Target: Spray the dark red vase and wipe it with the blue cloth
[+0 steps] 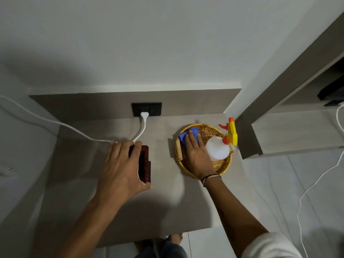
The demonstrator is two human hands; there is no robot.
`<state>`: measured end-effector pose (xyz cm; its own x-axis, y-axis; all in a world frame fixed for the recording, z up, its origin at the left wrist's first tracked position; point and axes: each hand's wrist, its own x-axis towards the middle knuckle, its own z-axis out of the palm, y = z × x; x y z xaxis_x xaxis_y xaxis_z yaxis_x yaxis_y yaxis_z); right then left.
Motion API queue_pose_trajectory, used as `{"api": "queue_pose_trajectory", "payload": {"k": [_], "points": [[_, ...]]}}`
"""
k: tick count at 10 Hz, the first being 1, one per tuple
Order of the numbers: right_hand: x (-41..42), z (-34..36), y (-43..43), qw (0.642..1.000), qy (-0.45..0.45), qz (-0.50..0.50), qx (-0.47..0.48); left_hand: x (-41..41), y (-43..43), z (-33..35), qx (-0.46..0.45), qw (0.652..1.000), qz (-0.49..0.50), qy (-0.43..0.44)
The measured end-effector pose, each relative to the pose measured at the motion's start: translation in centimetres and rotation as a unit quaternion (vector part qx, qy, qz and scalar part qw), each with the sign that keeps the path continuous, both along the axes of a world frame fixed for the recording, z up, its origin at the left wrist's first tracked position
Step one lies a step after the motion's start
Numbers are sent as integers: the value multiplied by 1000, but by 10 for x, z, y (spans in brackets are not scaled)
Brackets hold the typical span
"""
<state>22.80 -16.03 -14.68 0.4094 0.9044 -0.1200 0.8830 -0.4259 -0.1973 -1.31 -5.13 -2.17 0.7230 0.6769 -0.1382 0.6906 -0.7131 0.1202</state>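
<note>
The dark red vase [144,162] stands on the grey table, seen from above, and my left hand [121,164] wraps around its left side. To the right is a round wicker basket [221,169]. In it lie the blue cloth [186,135] and a white spray bottle [217,148] with a yellow and orange trigger head. My right hand [197,155] rests flat in the basket, fingers on the blue cloth and just left of the bottle. Most of the cloth is hidden under that hand.
A white cable [61,125] runs from the left across the table to a plug in a black wall socket [146,109]. A grey cabinet edge [247,138] stands right of the basket. Another white cable [316,183] lies on the tiled floor.
</note>
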Motion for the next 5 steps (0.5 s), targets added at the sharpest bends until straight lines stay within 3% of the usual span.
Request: {"api": "queue_pose_trajectory", "payload": {"k": [4,5], "points": [[11,-34,-3,993,22,5,-116,4,-8,-10,7,1000,25,-15],[12,-18,-4,994,69,-8,-78,4,-12,-10,0,999,30,-24]]}}
